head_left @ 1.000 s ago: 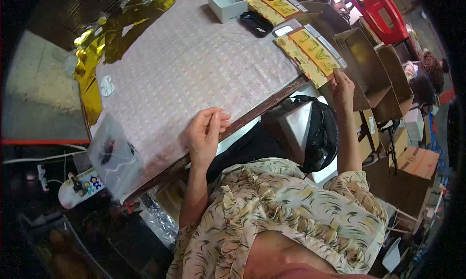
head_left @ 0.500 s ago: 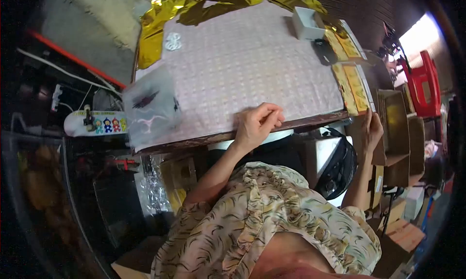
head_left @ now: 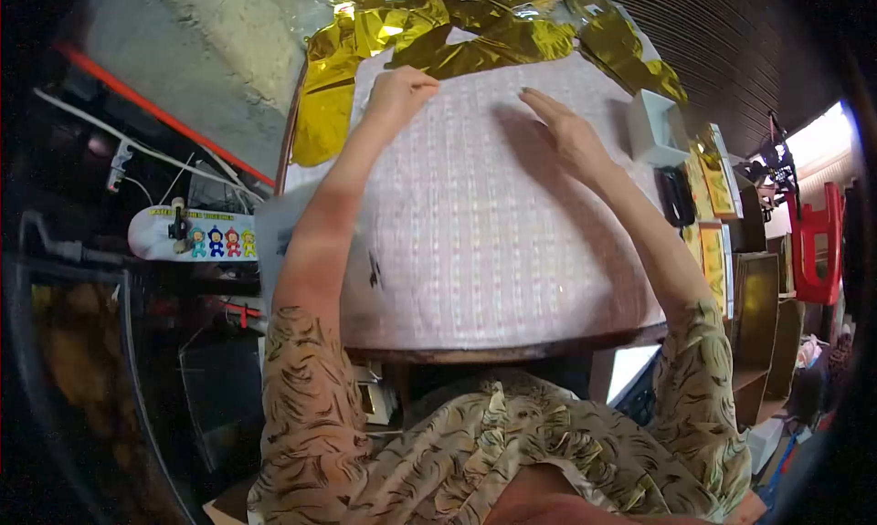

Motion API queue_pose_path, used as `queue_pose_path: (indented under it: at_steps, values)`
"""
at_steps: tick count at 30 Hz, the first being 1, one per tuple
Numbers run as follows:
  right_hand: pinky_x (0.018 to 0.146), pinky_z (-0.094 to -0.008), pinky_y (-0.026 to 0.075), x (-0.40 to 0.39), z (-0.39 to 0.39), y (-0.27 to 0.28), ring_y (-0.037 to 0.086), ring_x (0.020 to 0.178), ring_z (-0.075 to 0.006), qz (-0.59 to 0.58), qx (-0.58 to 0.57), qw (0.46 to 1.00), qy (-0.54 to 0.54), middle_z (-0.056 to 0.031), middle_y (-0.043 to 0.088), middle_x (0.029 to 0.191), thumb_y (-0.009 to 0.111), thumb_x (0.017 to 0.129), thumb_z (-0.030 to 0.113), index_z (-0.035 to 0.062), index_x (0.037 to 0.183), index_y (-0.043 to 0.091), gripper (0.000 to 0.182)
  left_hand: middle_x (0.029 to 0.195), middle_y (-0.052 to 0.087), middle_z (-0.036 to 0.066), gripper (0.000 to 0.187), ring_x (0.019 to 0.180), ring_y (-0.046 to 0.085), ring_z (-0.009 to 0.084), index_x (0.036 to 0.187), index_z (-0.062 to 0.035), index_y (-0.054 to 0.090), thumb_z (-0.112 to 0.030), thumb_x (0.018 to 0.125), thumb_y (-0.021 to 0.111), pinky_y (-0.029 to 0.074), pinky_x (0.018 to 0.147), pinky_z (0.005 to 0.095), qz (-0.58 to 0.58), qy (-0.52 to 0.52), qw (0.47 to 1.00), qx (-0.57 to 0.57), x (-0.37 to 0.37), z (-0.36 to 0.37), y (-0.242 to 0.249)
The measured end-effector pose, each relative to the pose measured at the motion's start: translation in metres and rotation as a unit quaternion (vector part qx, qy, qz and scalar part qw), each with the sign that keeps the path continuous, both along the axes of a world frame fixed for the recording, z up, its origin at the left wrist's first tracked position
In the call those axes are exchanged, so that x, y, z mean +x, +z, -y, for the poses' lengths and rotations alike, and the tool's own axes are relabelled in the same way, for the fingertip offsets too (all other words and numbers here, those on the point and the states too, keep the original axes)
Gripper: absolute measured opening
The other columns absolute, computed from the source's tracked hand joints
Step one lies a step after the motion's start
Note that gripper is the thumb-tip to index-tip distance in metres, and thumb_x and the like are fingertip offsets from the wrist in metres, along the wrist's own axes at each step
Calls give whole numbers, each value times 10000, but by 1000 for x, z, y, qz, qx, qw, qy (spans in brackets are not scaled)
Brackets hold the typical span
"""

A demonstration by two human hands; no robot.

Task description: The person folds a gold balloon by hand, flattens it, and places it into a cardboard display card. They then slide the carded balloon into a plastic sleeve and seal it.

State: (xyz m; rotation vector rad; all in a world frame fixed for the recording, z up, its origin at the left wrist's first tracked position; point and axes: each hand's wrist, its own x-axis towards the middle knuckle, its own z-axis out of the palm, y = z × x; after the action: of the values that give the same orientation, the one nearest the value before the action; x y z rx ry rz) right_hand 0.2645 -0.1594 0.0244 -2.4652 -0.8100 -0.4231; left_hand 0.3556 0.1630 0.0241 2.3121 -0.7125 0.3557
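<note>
- Crumpled, glossy gold foil (head_left: 402, 30) spreads beyond the fingers, its near creased edge just past the left hand (head_left: 396, 98), with one flap coming down to the left of it.
- Beneath the fingers is the surface (head_left: 484, 242), covered in a pale pinkish sheet with a fine checked pattern.
- The left arm stretches forward, fingers curled in, their tips drawn towards the thumb; from here I can't tell whether anything is pinched there.
- The right hand (head_left: 571, 134) slants in from the other side, its fingers straight and released, pointing towards the left ones, a soft shadow beside them.
- To the right of the right fingers stands a white, open box (head_left: 647, 132); closer to the body, a black oblong case (head_left: 677, 196), then yellow printed cards (head_left: 712, 256).
- Behind the left fingers, the forearm hides part of a translucent plastic bag (head_left: 283, 228).
- Well left of the fingers sits a white skateboard (head_left: 206, 235) with coloured cartoon figures; well right, a red plastic chair (head_left: 813, 251) and brown cardboard boxes (head_left: 754, 315).
</note>
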Motion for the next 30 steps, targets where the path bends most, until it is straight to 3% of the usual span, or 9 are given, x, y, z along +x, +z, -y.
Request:
queue_pose_path:
  at_steps: [9,12,18,22,24,25,27,29,30]
  values:
    - [1228,-455,286,160,-62,-67,401,1465,-350,-5,-89,994,-63,-179,482,1547,444,1085,400,49,1498,454,542,976,768,87,243,860,722,192,1012,-57,805,-171,802,845,562,770,303,-90,-50,994,-38,111,-24,-35]
    - [1236,-461,267,161,-62,-77,390,1478,-335,23,-123,989,-77,-172,479,1553,417,1087,439,46,1495,462,568,1048,752,45,288,955,684,155,1046,-86,806,-212,793,859,532,823,286,-160,-45,986,-24,116,-25,-36]
    - [1231,-454,262,155,-66,-72,374,1479,-361,21,-101,991,-85,-208,452,1565,461,1088,377,0,1456,516,530,944,770,60,231,846,708,171,994,-91,815,-261,837,815,543,786,300,-189,4,982,-7,124,-16,-29]
    - [1157,-446,386,158,-81,-46,507,1379,-369,62,-120,985,-105,-210,576,1448,557,1038,443,5,1425,550,584,890,773,74,227,800,718,201,968,-117,812,-305,842,793,549,753,324,-95,1,995,37,141,-6,-8]
    - [991,-447,524,162,-99,-3,659,1168,-388,-175,-73,970,-150,-214,702,1235,677,948,494,5,1393,573,669,896,768,97,213,806,723,278,900,-135,812,-329,813,803,555,742,370,-40,-28,999,15,149,8,10]
    - [991,-447,524,173,-102,-9,659,1168,-388,-173,-72,970,-152,-214,702,1235,677,948,494,5,1393,573,669,896,768,97,213,806,723,278,900,-135,812,-329,813,803,555,742,370,-39,-30,999,16,148,16,19]
    - [825,-457,582,195,-112,-11,716,964,-385,53,37,987,-144,-168,749,1062,725,882,417,78,1265,646,517,987,755,76,206,904,711,280,950,-105,795,-286,851,798,553,830,378,72,14,994,82,148,26,31]
    - [836,-471,577,210,-111,5,716,952,-376,38,28,986,-158,-169,746,1074,752,846,317,131,1211,700,413,957,712,96,211,898,668,323,938,-90,782,-282,852,798,535,842,420,136,-25,989,50,149,28,27]
    - [836,-467,579,218,-110,16,715,945,-375,15,50,981,-186,-167,747,1070,758,838,273,139,1187,722,375,960,686,104,221,908,653,323,960,-80,762,-276,863,788,523,843,427,253,38,967,7,139,36,27]
